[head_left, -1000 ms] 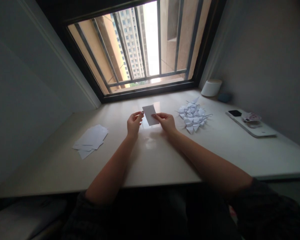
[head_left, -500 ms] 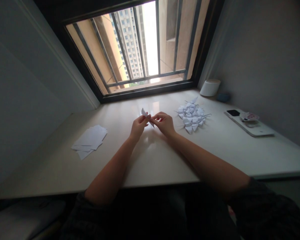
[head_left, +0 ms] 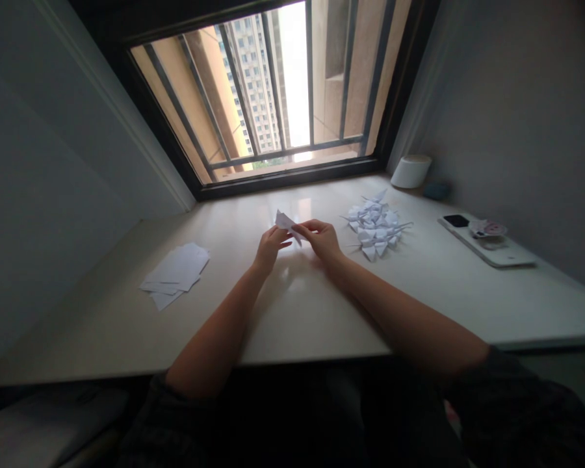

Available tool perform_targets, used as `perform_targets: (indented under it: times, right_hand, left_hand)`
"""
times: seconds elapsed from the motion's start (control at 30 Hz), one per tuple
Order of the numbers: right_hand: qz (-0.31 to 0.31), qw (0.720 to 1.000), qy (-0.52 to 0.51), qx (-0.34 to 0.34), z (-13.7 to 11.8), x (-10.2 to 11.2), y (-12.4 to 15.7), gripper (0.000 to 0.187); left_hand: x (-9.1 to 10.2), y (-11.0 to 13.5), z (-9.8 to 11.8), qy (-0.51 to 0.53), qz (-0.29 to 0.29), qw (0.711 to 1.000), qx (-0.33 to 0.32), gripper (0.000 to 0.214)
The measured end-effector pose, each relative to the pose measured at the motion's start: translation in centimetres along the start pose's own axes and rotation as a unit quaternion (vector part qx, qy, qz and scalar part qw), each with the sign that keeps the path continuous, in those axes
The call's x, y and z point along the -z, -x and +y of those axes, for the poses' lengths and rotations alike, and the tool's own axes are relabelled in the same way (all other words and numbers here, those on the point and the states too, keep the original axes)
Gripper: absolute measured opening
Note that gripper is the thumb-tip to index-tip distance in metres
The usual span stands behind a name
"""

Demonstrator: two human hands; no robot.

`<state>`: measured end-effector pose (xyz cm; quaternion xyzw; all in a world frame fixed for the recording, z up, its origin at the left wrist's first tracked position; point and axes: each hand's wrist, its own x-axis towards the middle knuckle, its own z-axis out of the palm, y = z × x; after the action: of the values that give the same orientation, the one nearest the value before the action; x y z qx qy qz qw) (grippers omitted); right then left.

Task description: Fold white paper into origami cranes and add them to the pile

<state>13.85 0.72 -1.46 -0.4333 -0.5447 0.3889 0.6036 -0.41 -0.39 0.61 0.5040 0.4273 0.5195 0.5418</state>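
A small piece of folded white paper (head_left: 285,221) is held up between both hands over the middle of the white table. My left hand (head_left: 270,248) supports it from the left, its fingers against the lower side and partly hidden by the paper. From the right, my right hand (head_left: 324,239) pinches it between thumb and fingers. Just right of that hand lies a pile of folded paper cranes (head_left: 375,227), with thin points sticking out. Loose white paper sheets (head_left: 175,268) are stacked unevenly to the left.
A white phone (head_left: 509,255) with a round grip on its back lies at the right. Near the window corner stand a white container (head_left: 410,171) and a small dark bluish object (head_left: 437,190). A barred window (head_left: 292,170) rises behind the table (head_left: 292,325).
The folded paper has turned and shows a broader face. My left fingers have loosened and straightened a little, while my right hand's thumb and fingers have shifted onto the paper's upper face.
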Motion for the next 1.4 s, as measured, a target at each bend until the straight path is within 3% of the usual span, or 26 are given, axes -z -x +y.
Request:
perform_targets:
  times: [0.17,0.3,0.4,0.53,0.7,0.83,0.93,1.13,1.27,1.4]
  right_hand:
    - [0.027,0.999,0.042,0.015,-0.1,0.3,-0.1,0.031]
    - [0.018,0.994,0.094,0.045,-0.3,0.6,0.0,0.027]
    - [0.033,0.993,0.105,0.049,-0.2,0.7,-0.1,0.027]
    - [0.096,0.992,0.079,0.02,0.5,0.9,-0.7,0.032]
    - [0.128,0.986,0.097,0.044,0.9,1.3,-1.1,0.034]
    - [0.104,0.993,0.061,0.011,0.8,1.1,-1.0,0.04]
    - [0.064,0.995,-0.035,-0.064,0.3,0.7,-0.9,0.048]
    - [0.014,0.982,-0.145,-0.122,-0.9,0.6,-0.6,0.074]
    - [0.017,0.983,-0.133,-0.125,-0.6,0.6,-0.6,0.06]
    - [0.029,0.989,-0.118,-0.087,0.0,0.1,-0.5,0.048]
  left_hand:
    - [0.0,-0.3,-0.5,0.01,0.04,0.999,0.007,0.031]
    - [-0.1,-0.1,-0.8,-0.122,0.029,0.991,-0.053,0.035]
    - [0.3,0.0,-1.1,-0.191,0.068,0.976,-0.076,0.034]
    - [0.9,-0.3,-1.1,-0.182,0.136,0.969,-0.101,0.036]
    - [0.9,-0.2,-0.6,-0.163,0.135,0.964,-0.164,0.03]
    - [0.9,0.3,0.0,-0.189,0.116,0.948,-0.228,0.025]
    - [1.0,0.6,0.5,-0.246,0.129,0.933,-0.23,0.034]
    - [0.9,0.7,0.6,-0.312,0.137,0.907,-0.248,0.041]
    - [0.9,0.7,0.5,-0.336,0.117,0.898,-0.26,0.051]
    - [0.7,0.8,0.3,-0.328,0.104,0.906,-0.249,0.057]
